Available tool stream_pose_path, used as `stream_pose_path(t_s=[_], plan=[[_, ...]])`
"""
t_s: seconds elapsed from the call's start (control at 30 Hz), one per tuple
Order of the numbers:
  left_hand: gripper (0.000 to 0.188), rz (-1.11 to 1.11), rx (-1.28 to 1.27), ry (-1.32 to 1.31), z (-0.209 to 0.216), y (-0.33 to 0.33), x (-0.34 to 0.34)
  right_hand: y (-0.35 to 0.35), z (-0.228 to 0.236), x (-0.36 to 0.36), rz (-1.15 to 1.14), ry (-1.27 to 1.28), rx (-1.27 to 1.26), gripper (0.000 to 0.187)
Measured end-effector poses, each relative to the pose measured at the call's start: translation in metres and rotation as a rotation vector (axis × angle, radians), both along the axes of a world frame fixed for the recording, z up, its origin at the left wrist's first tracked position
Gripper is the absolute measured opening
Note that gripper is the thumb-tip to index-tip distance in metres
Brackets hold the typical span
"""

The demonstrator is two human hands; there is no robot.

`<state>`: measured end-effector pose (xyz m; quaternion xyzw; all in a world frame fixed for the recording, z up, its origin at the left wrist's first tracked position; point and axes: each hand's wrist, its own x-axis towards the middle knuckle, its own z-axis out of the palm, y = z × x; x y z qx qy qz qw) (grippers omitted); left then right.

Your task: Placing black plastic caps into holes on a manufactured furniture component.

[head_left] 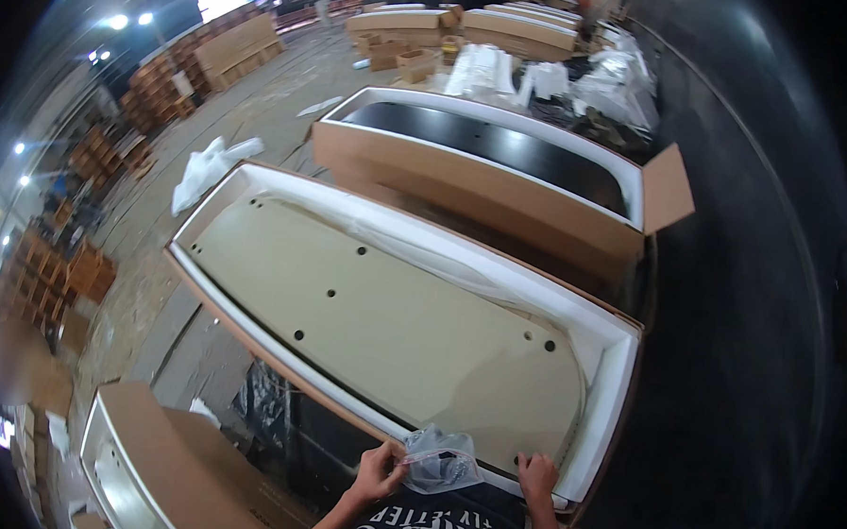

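And here's the left hand pinching a clear plastic bag at the beige panel's near edge; the right hand curls its fingers over a dark hole by the panel's near right end, grip unclear! Best, I'd say, to hold the bag's lip high and work squarely at that hole. Smooth, round-ended panel, crinkly film, thick white foam walling the panel in.

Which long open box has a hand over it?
The white-lined brown cardboard box holding a flat beige panel: the right hand is over its near side. The box behind, with a black panel, and the box at lower left have none.
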<state>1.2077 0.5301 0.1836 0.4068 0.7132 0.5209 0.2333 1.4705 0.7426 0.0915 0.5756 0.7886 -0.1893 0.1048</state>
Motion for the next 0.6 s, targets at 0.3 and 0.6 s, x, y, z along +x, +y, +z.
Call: stream_pose_path(t_s=[0.3,0.6], plan=[[0.015,-0.035,-0.05,0.014,0.011,0.009,0.001,-0.013,-0.01,0.008,0.01,0.403,0.082,0.025],[0.016,-0.034,-0.004,-0.051,0.009,0.014,0.001,-0.012,-0.017,0.005,-0.051,0.311,0.09,0.015]])
